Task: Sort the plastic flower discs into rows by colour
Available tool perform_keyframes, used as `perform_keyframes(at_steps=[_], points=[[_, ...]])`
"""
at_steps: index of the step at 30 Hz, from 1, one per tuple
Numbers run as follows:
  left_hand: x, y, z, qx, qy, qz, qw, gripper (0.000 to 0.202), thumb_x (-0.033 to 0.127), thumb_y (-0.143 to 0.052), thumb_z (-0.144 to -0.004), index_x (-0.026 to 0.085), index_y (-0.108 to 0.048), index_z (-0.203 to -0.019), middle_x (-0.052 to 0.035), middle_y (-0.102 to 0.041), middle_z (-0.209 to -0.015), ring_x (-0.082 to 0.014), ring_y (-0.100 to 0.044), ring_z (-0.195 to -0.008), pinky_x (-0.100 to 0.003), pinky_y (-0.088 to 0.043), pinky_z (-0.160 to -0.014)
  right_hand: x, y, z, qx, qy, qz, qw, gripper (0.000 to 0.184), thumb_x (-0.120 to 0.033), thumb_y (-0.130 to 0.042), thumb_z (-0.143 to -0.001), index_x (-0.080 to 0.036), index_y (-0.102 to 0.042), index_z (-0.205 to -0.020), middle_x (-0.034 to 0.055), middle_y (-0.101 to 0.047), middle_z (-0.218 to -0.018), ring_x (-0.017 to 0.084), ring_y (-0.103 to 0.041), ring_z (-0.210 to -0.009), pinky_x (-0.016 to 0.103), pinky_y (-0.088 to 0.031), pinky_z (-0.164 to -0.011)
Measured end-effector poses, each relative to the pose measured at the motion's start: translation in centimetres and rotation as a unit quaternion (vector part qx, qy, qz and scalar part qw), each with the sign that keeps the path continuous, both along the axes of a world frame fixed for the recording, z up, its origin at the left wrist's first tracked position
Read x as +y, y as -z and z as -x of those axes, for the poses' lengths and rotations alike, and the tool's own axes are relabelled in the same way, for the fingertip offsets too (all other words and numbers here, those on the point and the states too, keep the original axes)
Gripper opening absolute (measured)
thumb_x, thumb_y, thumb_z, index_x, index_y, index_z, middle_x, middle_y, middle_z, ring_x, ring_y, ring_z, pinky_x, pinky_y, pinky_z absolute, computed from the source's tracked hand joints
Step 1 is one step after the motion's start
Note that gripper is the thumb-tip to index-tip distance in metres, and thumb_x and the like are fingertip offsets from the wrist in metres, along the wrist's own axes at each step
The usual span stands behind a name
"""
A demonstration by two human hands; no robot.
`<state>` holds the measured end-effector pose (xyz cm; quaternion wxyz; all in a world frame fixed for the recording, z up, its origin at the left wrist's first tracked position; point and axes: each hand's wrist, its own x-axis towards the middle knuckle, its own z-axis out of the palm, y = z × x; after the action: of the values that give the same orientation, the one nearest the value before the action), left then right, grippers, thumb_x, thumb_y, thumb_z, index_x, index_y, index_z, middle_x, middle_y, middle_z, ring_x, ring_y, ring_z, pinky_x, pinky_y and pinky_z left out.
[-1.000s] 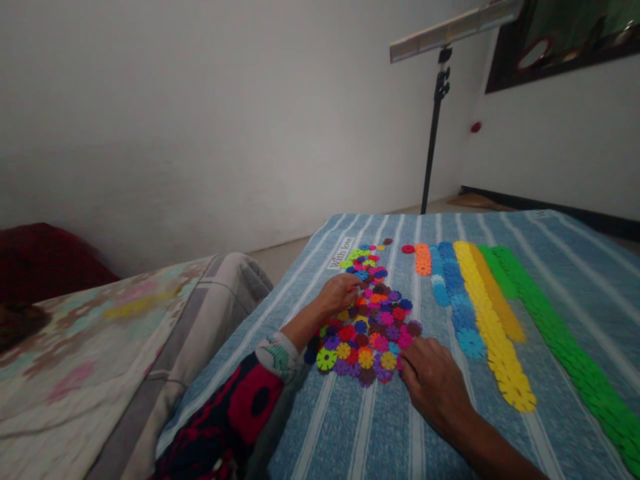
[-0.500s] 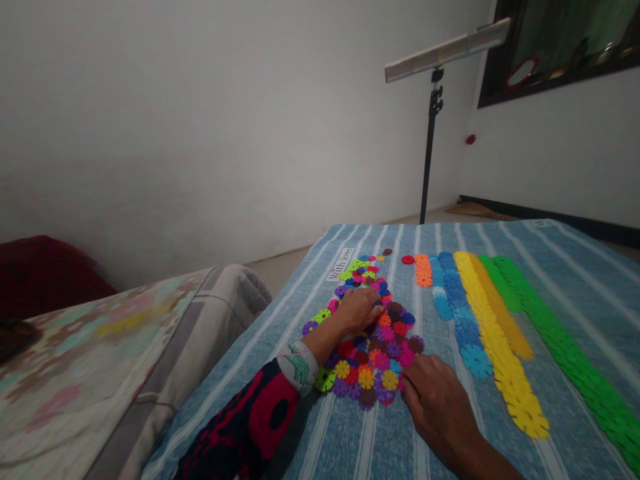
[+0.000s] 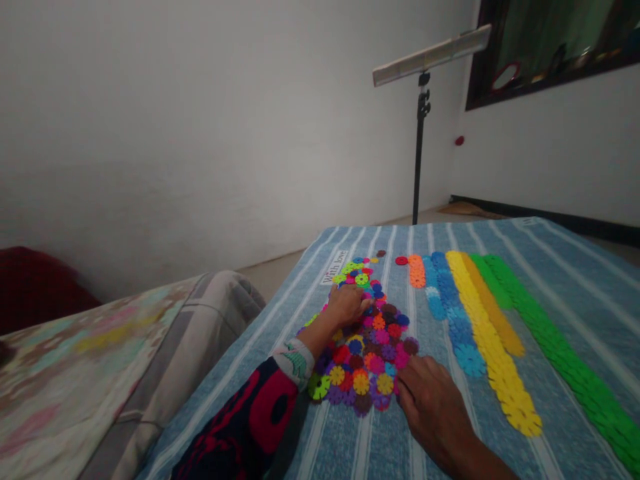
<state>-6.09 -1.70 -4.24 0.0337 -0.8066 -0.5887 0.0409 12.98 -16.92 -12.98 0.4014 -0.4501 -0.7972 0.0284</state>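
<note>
A mixed pile of coloured notched plastic discs (image 3: 367,363), purple, red, pink, orange, yellow and more, is spread over the striped blue cloth. My left hand (image 3: 347,305) lies palm down on the far half of this pile, its thumb apart from the fingers; the discs under it are hidden. At the pile's near right edge, my right hand (image 3: 434,395) rests with fingers curled down and pressed together. Its fingertips are hidden, and whatever they hold cannot be made out.
Right of the pile run overlapping disc rows: orange (image 3: 417,271), blue (image 3: 457,320), yellow (image 3: 493,360) and green (image 3: 560,347). A red disc (image 3: 402,261) and a brown disc (image 3: 381,253) lie at the far end. Left stands a cloth-covered bed (image 3: 200,333); behind is a stand (image 3: 418,160).
My left hand has shifted slightly away and left over the pile, uncovering some discs. My right hand stays at the pile's near right edge. The whole view has swung a little to the right.
</note>
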Motion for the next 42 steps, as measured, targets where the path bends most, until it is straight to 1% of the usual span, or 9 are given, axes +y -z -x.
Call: perform_keyframes(at_steps=[3,6,14,18,22,26,30,37,42], points=[[1.6,-0.2,-0.7,-0.033,0.03,-0.002,0.999,0.043,0.049,-0.041,-0.098,0.02,-0.059,-0.124,-0.0115,-0.055,-0.141,-0.0276,-0.052,-0.13,-0.044,-0.044,-0.105,0.0,-0.1,0.1,0.003,-0.002,0.0,1.0,0.016,-0.012,-0.049,-0.091,-0.022,-0.058,-0.083,0.0039,-0.06,-0.082,0.022,-0.05,-0.079,0.035,-0.033,-0.072],[2.6,0.2,-1.3,-0.034,0.008,0.027,0.999,0.048,0.052,-0.041,-0.097,0.02,-0.054,-0.13,-0.0127,-0.05,-0.145,-0.0298,-0.049,-0.132,-0.048,-0.044,-0.104,-0.1,-0.2,0.1,0.016,-0.001,0.001,1.0,0.015,-0.011,-0.05,-0.09,-0.022,-0.059,-0.086,0.0031,-0.06,-0.082,0.021,-0.049,-0.078,0.034,-0.033,-0.072],[-0.4,0.6,-0.7,-0.026,0.067,0.025,0.997,0.045,0.053,-0.035,-0.099,0.02,-0.062,-0.115,-0.0115,-0.063,-0.125,-0.0286,-0.059,-0.117,-0.046,-0.046,-0.099,-0.1,0.2,0.1,0.02,-0.008,0.015,1.0,0.019,-0.01,-0.049,-0.09,-0.022,-0.055,-0.077,0.0041,-0.06,-0.082,0.022,-0.048,-0.079,0.036,-0.033,-0.073],[1.6,-0.1,-1.0,-0.049,0.023,-0.017,0.998,0.043,0.05,-0.037,-0.099,0.021,-0.061,-0.12,-0.0117,-0.058,-0.134,-0.0274,-0.055,-0.123,-0.042,-0.046,-0.101,-0.1,0.1,0.1,0.021,-0.006,0.009,1.0,0.018,-0.009,-0.05,-0.089,-0.022,-0.055,-0.079,0.004,-0.06,-0.083,0.022,-0.049,-0.08,0.035,-0.034,-0.073],[3.4,0.1,-1.5,-0.045,-0.058,0.016,0.997,0.052,0.055,-0.034,-0.098,0.02,-0.059,-0.127,-0.0147,-0.053,-0.142,-0.0327,-0.049,-0.131,-0.051,-0.044,-0.103,0.0,0.2,0.0,0.02,-0.007,-0.006,1.0,0.015,-0.009,-0.051,-0.088,-0.022,-0.056,-0.084,0.0033,-0.059,-0.082,0.022,-0.049,-0.079,0.035,-0.034,-0.072],[1.5,1.1,-1.2,-0.034,-0.01,0.02,0.999,0.057,0.061,-0.035,-0.096,0.022,-0.053,-0.133,-0.0132,-0.05,-0.147,-0.0377,-0.044,-0.135,-0.063,-0.037,-0.106,0.2,0.6,-0.2,-0.009,-0.019,-0.02,1.0,0.015,-0.01,-0.051,-0.089,-0.023,-0.055,-0.082,0.0029,-0.06,-0.084,0.021,-0.05,-0.078,0.034,-0.034,-0.071],[-0.5,1.2,-0.7,-0.027,0.027,0.029,0.999,0.054,0.06,-0.031,-0.097,0.026,-0.054,-0.131,-0.01,-0.052,-0.146,-0.0345,-0.047,-0.133,-0.061,-0.037,-0.108,0.3,0.7,-0.3,-0.017,-0.013,-0.016,1.0,0.015,-0.011,-0.051,-0.09,-0.023,-0.054,-0.081,0.0031,-0.06,-0.084,0.021,-0.051,-0.078,0.035,-0.034,-0.071],[3.3,0.3,-1.1,-0.038,-0.041,0.006,0.998,0.052,0.056,-0.032,-0.097,0.024,-0.055,-0.132,-0.0125,-0.05,-0.147,-0.0323,-0.047,-0.134,-0.054,-0.041,-0.106,0.6,1.1,-0.6,-0.042,-0.022,-0.027,0.999,0.013,-0.011,-0.054,-0.089,-0.023,-0.059,-0.091,0.0022,-0.061,-0.086,0.02,-0.053,-0.078,0.034,-0.036,-0.071],[3.4,1.6,-1.7,-0.047,-0.036,0.03,0.998,0.054,0.058,-0.036,-0.096,0.024,-0.052,-0.135,-0.0127,-0.042,-0.154,-0.0349,-0.041,-0.139,-0.058,-0.035,-0.109,0.6,1.0,-0.7,-0.043,-0.014,-0.04,0.998,0.014,-0.011,-0.054,-0.088,-0.024,-0.059,-0.092,0.0014,-0.061,-0.084,0.019,-0.054,-0.076,0.032,-0.038,-0.069]])
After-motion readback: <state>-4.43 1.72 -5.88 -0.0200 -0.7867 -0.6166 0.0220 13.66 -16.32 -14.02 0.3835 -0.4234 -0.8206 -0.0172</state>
